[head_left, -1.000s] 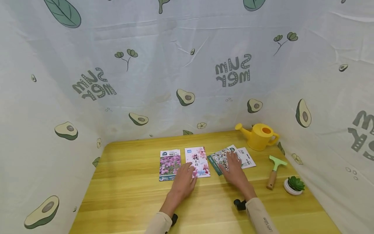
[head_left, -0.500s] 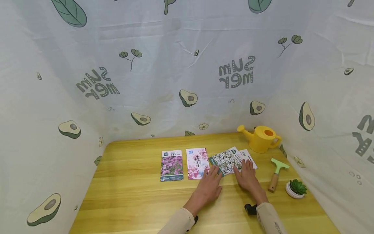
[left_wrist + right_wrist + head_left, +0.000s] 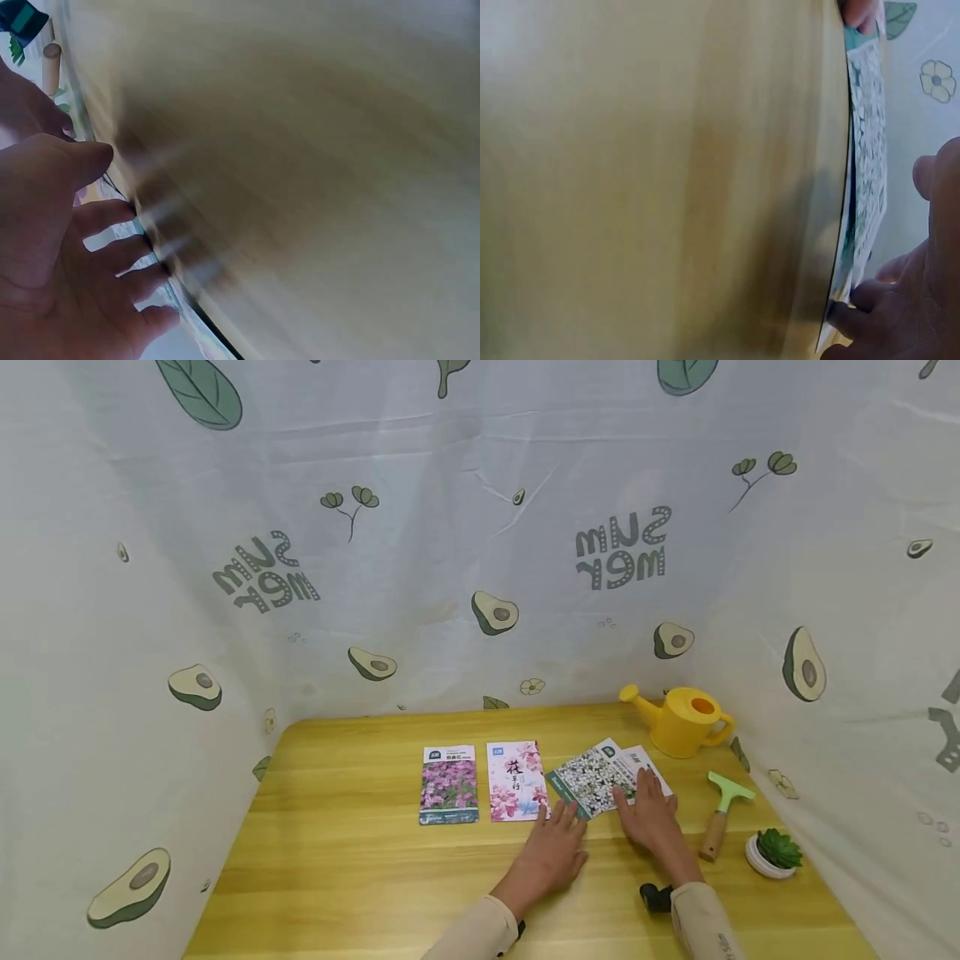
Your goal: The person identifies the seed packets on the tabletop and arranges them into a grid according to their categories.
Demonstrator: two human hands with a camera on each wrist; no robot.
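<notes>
While left hand [image 3: 551, 853] and right hand [image 3: 652, 822] gripped nothing, fingers apart, we risked uneven push skewing white-flower packet [image 3: 588, 781] over lower packet [image 3: 638, 757].

Four packets [image 3: 449, 785] (overlapped pair included); two hands [image 3: 552, 853] [image 3: 652, 820]; one watering can [image 3: 681, 725]; one scraper [image 3: 715, 833]; one potted succulent [image 3: 776, 852]

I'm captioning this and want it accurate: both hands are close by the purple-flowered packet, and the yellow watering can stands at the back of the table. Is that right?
Not quite: the head view shows the left hand and right hand close by the white-flowered packet, with the purple-flowered packet farther left. The watering can does stand at the back of the table.
</notes>
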